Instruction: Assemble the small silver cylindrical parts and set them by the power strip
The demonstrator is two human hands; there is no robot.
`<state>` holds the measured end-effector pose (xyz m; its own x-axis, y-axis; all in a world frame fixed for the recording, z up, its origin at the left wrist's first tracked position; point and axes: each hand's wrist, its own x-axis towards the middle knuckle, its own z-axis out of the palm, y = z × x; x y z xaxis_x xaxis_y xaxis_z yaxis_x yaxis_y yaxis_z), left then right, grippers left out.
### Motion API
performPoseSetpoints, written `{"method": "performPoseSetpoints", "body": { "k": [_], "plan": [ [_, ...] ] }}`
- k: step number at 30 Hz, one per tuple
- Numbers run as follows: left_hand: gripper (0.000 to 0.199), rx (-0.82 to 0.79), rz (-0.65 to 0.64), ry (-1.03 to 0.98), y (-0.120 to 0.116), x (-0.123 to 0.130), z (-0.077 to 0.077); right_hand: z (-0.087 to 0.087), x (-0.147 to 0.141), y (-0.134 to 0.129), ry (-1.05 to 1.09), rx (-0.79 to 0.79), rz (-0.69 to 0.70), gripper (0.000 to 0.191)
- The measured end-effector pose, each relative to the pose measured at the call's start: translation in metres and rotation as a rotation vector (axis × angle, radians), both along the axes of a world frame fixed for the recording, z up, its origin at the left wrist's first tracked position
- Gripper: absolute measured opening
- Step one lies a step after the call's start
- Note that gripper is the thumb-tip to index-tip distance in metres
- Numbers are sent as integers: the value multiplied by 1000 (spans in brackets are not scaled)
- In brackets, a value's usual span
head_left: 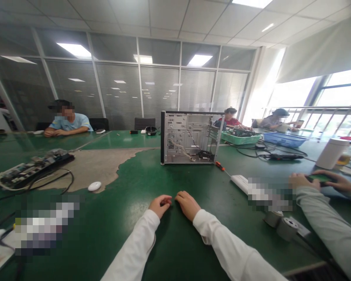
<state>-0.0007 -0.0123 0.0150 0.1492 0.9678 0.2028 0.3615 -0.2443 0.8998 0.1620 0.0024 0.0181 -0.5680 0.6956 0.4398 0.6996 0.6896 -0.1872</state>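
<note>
My left hand [160, 206] rests on the green table [175, 177], its fingers loosely curled with a gap by the thumb and nothing in them. Palm down, my right hand [188, 204] lies close beside it, fingers bent, holding nothing visible. The two hands are slightly apart. Beyond them stands an upright computer case [190, 137], its side open, with cables and a black part [205, 155] inside. An orange-handled screwdriver [220, 166] lies at the case's right corner. Its shaft points toward a white power strip [240, 182].
At the right, a co-worker's hands [316, 181] hold a dark device. Metal cylinders [287, 228] stand near that sleeve. Green [241, 138] and blue baskets [285, 139] sit behind. Leftward are a circuit-board assembly [36, 168], a white round object [94, 186] and another seated person [68, 121].
</note>
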Motion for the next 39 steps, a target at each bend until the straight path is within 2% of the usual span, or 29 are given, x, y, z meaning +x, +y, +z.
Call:
{"method": "performPoseSetpoints", "body": {
  "k": [4, 7, 10, 14, 16, 18, 24, 28, 31, 39],
  "plan": [
    [28, -17, 12, 6, 0, 0, 0, 0, 19, -16, -58, 13, -10, 26],
    [27, -28, 9, -14, 1, 0, -1, 1, 64, -36, -94, 41, -80, 24],
    [27, -28, 12, -18, 1, 1, -3, 3, 135, -56, -66, 206, -301, 23],
    [26, -27, 29, 22, 2, 3, -3, 10, 229, -80, -61, 452, -686, 23],
    [26, -27, 35, 36, 1, 3, -2, 11, 259, -88, -80, 444, -795, 24],
    [25, -27, 37, 38, 1, 3, -2, 9, 277, -92, -90, 368, -824, 24],
    [25, -24, 26, 46, 0, 2, 0, -6, 289, -88, -87, 208, -857, 24],
    [24, -27, 28, 44, -1, 3, 2, -6, 292, -87, -59, 171, -945, 26],
    [24, -37, 27, 44, -1, 3, 2, -5, 293, -87, -72, 131, -948, 28],
    [24, -40, 26, 11, 0, 2, -1, -4, 289, -92, -92, 162, -1005, 28]
  ]
}}
